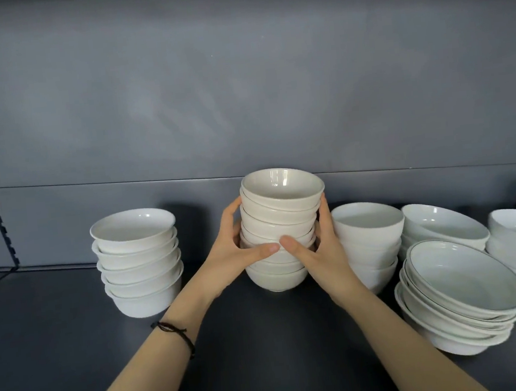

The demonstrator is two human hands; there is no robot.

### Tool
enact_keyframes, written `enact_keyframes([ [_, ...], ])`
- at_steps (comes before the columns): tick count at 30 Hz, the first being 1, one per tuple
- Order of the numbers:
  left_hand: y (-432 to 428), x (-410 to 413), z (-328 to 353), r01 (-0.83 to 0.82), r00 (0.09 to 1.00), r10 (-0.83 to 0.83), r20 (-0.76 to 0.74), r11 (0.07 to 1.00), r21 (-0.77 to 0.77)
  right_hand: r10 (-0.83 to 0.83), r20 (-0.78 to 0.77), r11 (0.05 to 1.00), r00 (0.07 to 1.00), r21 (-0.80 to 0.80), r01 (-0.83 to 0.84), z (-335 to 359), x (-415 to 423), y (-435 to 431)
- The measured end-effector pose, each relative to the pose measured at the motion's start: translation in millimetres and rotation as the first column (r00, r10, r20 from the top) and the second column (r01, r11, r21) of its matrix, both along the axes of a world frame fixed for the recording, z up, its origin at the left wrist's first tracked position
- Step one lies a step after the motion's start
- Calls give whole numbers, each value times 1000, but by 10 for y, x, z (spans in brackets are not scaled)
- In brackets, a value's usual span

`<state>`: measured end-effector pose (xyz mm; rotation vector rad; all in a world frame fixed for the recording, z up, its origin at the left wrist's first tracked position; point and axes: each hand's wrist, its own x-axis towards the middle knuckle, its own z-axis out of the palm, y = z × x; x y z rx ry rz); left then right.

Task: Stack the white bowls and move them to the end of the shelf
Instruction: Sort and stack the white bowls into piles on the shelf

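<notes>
At mid-shelf, a tall stack of white bowls — leaning slightly — is grasped by left hand and right hand, fingers curled round its sides; further bowl stacks flank it.

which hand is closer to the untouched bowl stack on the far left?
Left. The left hand grips the middle stack on the side facing the left bowl stack, without touching it. The right hand grips the middle stack's opposite side, farther away.
</notes>
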<state>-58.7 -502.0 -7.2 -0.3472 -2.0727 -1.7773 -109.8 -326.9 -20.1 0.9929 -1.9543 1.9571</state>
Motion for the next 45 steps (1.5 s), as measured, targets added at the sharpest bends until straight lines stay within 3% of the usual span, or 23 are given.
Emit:
enact_keyframes([
  [7,72,17,-51,-10,999,16,-52,993,118,21,9,999,1000,-40,-21,-28,38,-36],
  [19,252,14,-190,-70,997,72,1,967,244,110,140,993,984,-60,-103,-167,59,-82],
  [27,157,48,-199,-172,984,176,8,946,274,226,256,974,940,-82,-212,-122,5,-25],
  [32,127,48,-170,-210,967,237,-90,947,242,303,338,952,891,-75,-296,-145,-46,12],
  [35,163,32,-136,-170,971,195,-137,969,176,283,304,959,910,-62,-277,-159,-6,-6],
  [41,187,35,-57,-110,972,137,-193,984,142,-2,118,991,993,-136,18,-29,89,-74],
  [45,240,45,-70,-100,971,130,-199,982,158,-3,66,992,998,-125,11,14,120,-65],
])
